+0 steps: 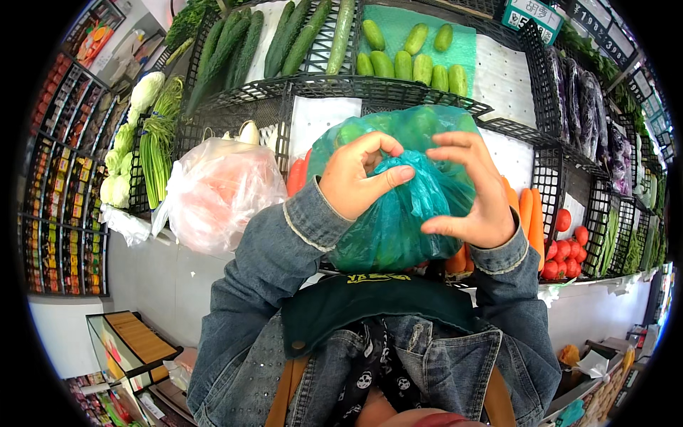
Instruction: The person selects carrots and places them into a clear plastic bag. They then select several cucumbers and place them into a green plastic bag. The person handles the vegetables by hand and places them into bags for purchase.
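Note:
A teal plastic bag (395, 235), bulging with green vegetables, sits in front of me on the display. Its gathered neck (419, 173) rises near the middle as a crumpled, knotted-looking twist. My left hand (363, 173) curls at the left of this twist, the thumb and index finger against it. To the right, my right hand (475, 187) has its fingers and thumb spread around the neck, with nothing gripped. The bag's film blurs the exact shape of the contents.
Left of the teal bag is a clear plastic bag (227, 197) with pinkish contents. Black plastic crates (315, 85) hold cucumbers (307, 45) and short pale-green cucumbers (403, 65). Carrots (527, 213), tomatoes (565, 253) and wrapped eggplants (581, 107) lie to the right. Celery (155, 155) stands left.

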### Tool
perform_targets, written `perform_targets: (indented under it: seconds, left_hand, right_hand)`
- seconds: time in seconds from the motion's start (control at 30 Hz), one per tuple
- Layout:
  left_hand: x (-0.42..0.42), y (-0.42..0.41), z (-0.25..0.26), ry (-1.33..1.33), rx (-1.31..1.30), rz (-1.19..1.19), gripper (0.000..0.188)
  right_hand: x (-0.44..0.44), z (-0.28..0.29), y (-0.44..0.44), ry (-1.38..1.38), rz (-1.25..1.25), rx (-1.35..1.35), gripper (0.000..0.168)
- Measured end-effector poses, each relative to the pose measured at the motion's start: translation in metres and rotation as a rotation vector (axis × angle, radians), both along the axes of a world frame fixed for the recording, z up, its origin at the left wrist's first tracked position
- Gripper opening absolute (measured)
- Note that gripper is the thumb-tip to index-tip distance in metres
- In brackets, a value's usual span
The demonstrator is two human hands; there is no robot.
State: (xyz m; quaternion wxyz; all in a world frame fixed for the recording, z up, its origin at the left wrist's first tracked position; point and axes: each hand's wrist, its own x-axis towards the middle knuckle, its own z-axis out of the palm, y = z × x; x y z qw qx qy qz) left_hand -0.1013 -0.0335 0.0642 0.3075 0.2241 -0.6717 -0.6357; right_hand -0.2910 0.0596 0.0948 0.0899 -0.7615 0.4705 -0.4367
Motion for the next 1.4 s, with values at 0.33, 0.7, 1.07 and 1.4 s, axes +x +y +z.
perform_targets:
  seconds: [0.33,0.7,1.07,1.4]
  left_hand:
    - [-0.001,0.004,0.002,-0.130,-0.490,-0.041,0.032]
    - [0.001,0.013,-0.004,-0.111,-0.399,0.035,0.029]
    - [0.017,0.020,0.000,-0.178,-0.847,0.209,0.030]
    - [0.030,0.019,0.001,-0.302,-1.058,0.232,0.031]
  right_hand:
    - [0.010,-0.005,0.000,-0.583,-0.048,0.231,0.017]
    - [0.008,-0.009,-0.004,-0.226,0.038,0.074,0.037]
    - [-0.025,-0.019,0.005,-0.766,0.037,-0.022,0.028]
    - [-0.003,-0.022,0.011,-0.018,-0.229,-0.268,0.031]
